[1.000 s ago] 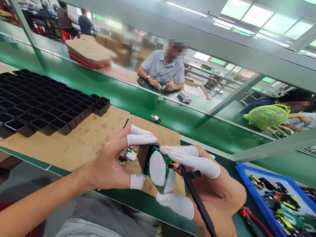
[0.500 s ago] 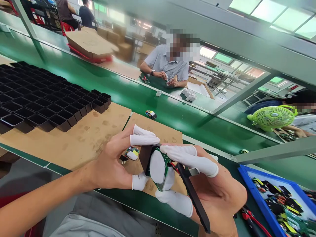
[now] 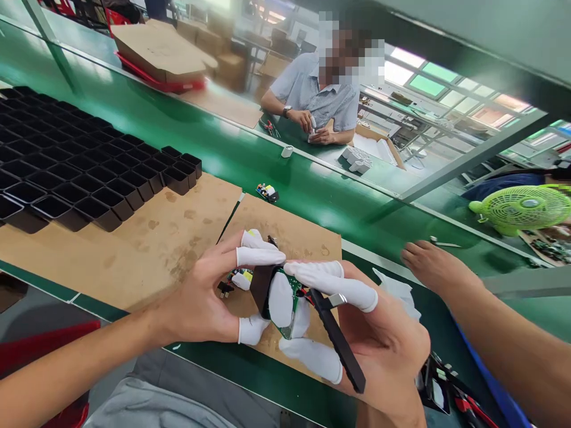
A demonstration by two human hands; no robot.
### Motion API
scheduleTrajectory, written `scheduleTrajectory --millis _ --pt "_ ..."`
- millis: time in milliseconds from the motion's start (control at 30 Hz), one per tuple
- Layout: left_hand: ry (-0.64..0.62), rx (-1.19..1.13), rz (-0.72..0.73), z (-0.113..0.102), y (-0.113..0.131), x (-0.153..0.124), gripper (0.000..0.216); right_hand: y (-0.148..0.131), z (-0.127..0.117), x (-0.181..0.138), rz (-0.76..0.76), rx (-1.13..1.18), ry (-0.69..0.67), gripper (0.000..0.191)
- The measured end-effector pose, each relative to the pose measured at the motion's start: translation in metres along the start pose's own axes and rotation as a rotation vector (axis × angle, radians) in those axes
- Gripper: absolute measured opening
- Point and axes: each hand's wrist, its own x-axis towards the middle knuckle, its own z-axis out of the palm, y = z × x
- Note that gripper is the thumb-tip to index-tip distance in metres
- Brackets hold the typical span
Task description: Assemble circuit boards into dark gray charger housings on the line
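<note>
My left hand (image 3: 203,297), in white finger cots, closes round an open black plastic box (image 3: 259,289). My right hand (image 3: 383,339), also in white finger cots, grips a green circuit board (image 3: 295,286) with a white pad (image 3: 281,300) on its face. The board's left end sits at or inside the box mouth; how deep is hidden. Red and black wires join it to a black plate (image 3: 341,345) with a bent metal tab (image 3: 338,299), which hangs beside my right palm. Behind my left fingers lies another small board (image 3: 242,279) on the cardboard.
Rows of black boxes (image 3: 89,160) stand on the cardboard (image 3: 178,238) at left. A board (image 3: 267,192) lies on the green belt (image 3: 223,160). From the right, another person's arm (image 3: 482,309) reaches over the blue tray (image 3: 488,371). Red-handled pliers (image 3: 468,410) lie below; a green fan (image 3: 513,209) stands beyond.
Another person's arm has come in from the right across the blue tray. My right hand and the black plate have shifted slightly left and up. The camera view has tilted down a little.
</note>
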Motion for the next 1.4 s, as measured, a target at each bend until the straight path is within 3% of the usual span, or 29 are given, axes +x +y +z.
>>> scheduleTrajectory --millis 367,567,833,1200,1400 --pt "0.003 -0.023 -0.067 0.002 -0.020 -0.006 0.086 0.023 0.003 -0.002 0.080 -0.022 -0.046 0.077" --pt "0.022 0.000 -0.090 0.005 -0.027 -0.007 0.080 0.030 0.004 0.000 0.097 -0.014 -0.045 0.072" --pt "0.022 -0.036 -0.146 0.007 -0.028 -0.009 0.077 0.040 0.003 0.007 0.022 -0.056 -0.108 0.075" --pt "0.074 -0.091 -0.163 0.010 -0.026 -0.008 0.071 0.040 0.009 0.006 0.099 -0.037 -0.120 0.072" --pt "0.105 -0.160 -0.192 0.012 -0.032 -0.008 0.065 0.042 0.011 0.001 0.220 -0.002 -0.102 0.067"
